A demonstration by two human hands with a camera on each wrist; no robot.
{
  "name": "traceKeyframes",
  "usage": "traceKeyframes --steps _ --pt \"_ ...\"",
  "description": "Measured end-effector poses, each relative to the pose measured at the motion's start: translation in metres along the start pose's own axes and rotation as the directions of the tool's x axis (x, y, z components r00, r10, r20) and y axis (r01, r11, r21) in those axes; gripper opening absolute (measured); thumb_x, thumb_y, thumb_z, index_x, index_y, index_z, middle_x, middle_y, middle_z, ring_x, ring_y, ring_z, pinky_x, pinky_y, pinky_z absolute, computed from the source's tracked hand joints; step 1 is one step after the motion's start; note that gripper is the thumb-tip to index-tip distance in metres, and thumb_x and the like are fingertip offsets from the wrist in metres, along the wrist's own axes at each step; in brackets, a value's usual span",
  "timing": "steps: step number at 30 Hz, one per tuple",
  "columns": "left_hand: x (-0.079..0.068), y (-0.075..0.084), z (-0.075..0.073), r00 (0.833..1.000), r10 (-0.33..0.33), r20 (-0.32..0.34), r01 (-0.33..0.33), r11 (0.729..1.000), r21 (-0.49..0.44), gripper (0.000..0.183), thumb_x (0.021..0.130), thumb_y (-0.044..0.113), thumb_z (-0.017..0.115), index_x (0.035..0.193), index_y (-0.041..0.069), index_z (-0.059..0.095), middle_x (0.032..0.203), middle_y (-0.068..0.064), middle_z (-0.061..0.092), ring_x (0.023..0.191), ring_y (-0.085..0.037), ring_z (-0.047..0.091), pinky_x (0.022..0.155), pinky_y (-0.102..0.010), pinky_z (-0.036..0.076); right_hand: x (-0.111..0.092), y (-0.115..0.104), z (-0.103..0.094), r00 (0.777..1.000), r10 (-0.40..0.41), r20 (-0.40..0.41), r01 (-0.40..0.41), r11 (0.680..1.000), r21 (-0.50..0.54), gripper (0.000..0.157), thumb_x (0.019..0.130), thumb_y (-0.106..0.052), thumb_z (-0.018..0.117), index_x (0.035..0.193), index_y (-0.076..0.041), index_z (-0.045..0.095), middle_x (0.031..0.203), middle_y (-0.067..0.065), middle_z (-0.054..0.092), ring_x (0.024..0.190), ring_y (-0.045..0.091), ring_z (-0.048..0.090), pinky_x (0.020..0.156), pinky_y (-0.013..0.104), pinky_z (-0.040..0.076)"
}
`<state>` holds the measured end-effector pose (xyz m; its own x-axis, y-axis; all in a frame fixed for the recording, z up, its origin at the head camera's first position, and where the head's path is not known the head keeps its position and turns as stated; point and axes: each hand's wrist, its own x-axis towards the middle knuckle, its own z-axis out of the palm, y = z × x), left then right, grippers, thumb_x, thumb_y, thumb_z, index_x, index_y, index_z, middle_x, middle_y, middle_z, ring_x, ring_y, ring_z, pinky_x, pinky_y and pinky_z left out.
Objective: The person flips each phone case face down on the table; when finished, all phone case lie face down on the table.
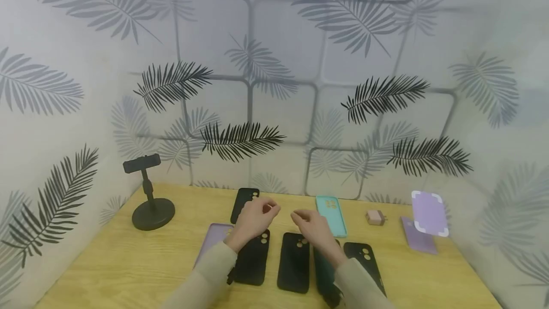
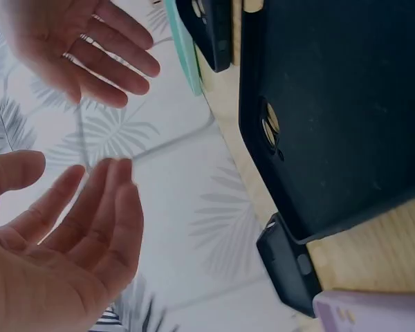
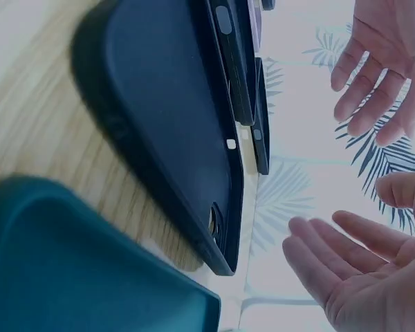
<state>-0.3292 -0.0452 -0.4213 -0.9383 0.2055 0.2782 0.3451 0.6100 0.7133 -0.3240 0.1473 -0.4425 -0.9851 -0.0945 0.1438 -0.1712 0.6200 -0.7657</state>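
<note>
Field log, L to R. Blk phone stand (image 1: 153, 212) well clear of arms. Purple case (image 1: 211, 240) partly behind L sleeve (image 1: 201, 275); can't tell contact, but cuff drag could skew it. Back blk case (image 1: 241, 204) beyond L hand (image 1: 255, 216); hand empty, fingers loosely bent. Careless fwd reach might knock that case. Second blk case (image 1: 253, 263) under L wrist; third (image 1: 293, 263) between arms. R hand (image 1: 316, 230) empty too, fingers relaxed, apart from L. Dk teal case (image 1: 324, 271), turquoise case (image 1: 331, 213), rightmost blk case (image 1: 358, 251) crowd R arm: snag risk if it sweeps low. Charger (image 1: 375, 217), purple stand (image 1: 430, 213) prob. safe.
</note>
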Motion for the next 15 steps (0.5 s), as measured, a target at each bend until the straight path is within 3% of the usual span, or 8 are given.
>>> traceKeyframes --steps 4,8,11,15 --pt "0.009 -0.008 -0.007 0.997 -0.066 0.048 0.073 0.984 -0.16 0.024 0.099 0.032 0.057 0.109 0.014 0.07 0.093 -0.005 0.072 0.08 -0.016 0.068 0.067 -0.035 0.057 0.008 -0.001 0.003 0.997 0.052 0.062 -0.065 0.972 0.226 0.039 0.1 -0.03 0.056 0.125 -0.002 0.065 0.12 0.017 0.068 0.105 0.029 0.068 0.089 0.045 0.057" --pt "0.018 -0.02 -0.014 0.983 -0.149 0.104 0.175 0.929 -0.325 0.024 0.099 0.026 0.058 0.109 0.008 0.071 0.091 -0.01 0.073 0.078 -0.019 0.069 0.074 -0.044 0.059 0.017 -0.004 0.007 0.982 0.088 0.166 -0.152 0.892 0.426 0.04 0.1 -0.023 0.058 0.127 0.007 0.059 0.119 0.026 0.066 0.103 0.032 0.069 0.088 0.041 0.059" --pt "0.023 -0.032 -0.02 0.972 -0.192 0.136 0.231 0.892 -0.388 0.025 0.099 0.024 0.06 0.11 0.005 0.07 0.091 -0.01 0.073 0.081 -0.021 0.07 0.076 -0.043 0.06 0.024 -0.004 0.011 0.968 0.082 0.238 -0.188 0.863 0.468 0.04 0.099 -0.019 0.059 0.128 0.009 0.057 0.121 0.028 0.064 0.105 0.031 0.068 0.089 0.04 0.058" --pt "0.029 -0.049 -0.029 0.956 -0.239 0.169 0.29 0.856 -0.428 0.027 0.098 0.022 0.061 0.115 0.002 0.068 0.096 -0.012 0.072 0.084 -0.022 0.069 0.075 -0.037 0.06 0.034 -0.001 0.018 0.947 0.033 0.319 -0.186 0.866 0.463 0.041 0.098 -0.014 0.06 0.131 0.008 0.055 0.128 0.029 0.06 0.111 0.031 0.066 0.093 0.041 0.057"
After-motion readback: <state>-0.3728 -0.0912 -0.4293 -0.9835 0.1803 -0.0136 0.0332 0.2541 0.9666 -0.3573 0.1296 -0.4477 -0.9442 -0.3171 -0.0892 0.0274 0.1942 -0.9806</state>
